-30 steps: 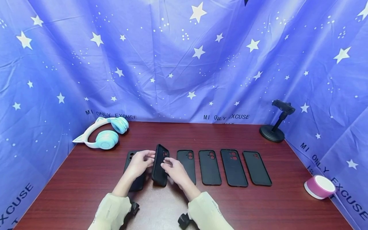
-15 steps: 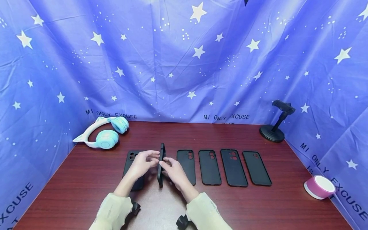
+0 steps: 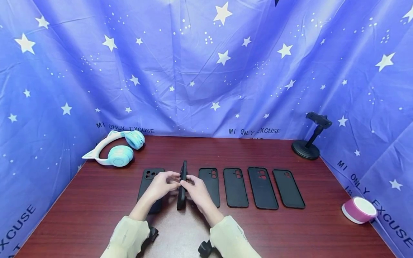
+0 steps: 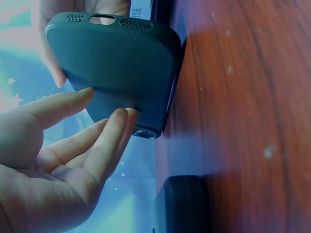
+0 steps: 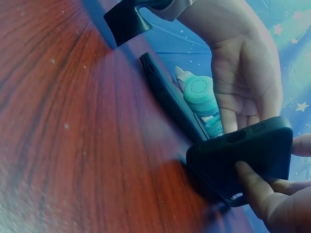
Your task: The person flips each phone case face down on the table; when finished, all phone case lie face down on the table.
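Head camera looks down; wrist cameras close (sharing the upright case (image 3: 182, 186)).

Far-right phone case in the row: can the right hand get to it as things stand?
Probably not right away. The right hand and the left hand are both holding a black case on edge. The path along the table to the far-right case looks free once it lets go.

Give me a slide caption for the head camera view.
Both hands hold a black phone case on edge, beside five cases lying flat on the table.

Both hands (image 3: 182, 186) hold a black phone case (image 3: 182, 186) on edge above the table (image 3: 96, 200).
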`<state>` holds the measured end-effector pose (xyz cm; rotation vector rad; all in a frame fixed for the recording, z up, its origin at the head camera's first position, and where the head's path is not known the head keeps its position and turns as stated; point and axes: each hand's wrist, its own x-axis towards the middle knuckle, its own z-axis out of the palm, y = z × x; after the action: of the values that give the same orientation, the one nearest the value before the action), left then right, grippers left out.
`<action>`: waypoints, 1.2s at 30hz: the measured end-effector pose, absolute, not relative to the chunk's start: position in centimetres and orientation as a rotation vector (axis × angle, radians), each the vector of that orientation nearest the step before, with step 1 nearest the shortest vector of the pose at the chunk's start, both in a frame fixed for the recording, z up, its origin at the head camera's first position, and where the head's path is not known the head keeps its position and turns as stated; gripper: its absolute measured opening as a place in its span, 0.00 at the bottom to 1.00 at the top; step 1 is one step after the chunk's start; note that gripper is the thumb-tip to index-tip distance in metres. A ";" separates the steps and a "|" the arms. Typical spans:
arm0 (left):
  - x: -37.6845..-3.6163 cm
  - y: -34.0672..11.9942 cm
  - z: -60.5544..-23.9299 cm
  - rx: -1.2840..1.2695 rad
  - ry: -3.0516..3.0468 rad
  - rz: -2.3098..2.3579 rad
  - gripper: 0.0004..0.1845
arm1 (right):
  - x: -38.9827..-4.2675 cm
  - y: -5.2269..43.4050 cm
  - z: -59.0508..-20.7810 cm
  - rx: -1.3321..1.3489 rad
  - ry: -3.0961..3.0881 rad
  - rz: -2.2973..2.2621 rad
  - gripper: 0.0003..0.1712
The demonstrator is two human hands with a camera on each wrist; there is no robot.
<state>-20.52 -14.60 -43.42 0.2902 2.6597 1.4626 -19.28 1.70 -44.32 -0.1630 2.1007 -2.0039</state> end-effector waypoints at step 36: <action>-20.6 -15.4 -42.8 0.082 2.722 1.145 0.25 | -19.7 2.7 -44.2 -0.193 2.472 -1.456 0.36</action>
<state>-20.61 -15.41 -42.78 0.0821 2.7216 1.1453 -19.66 2.67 -44.18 -0.1933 2.4721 -1.4559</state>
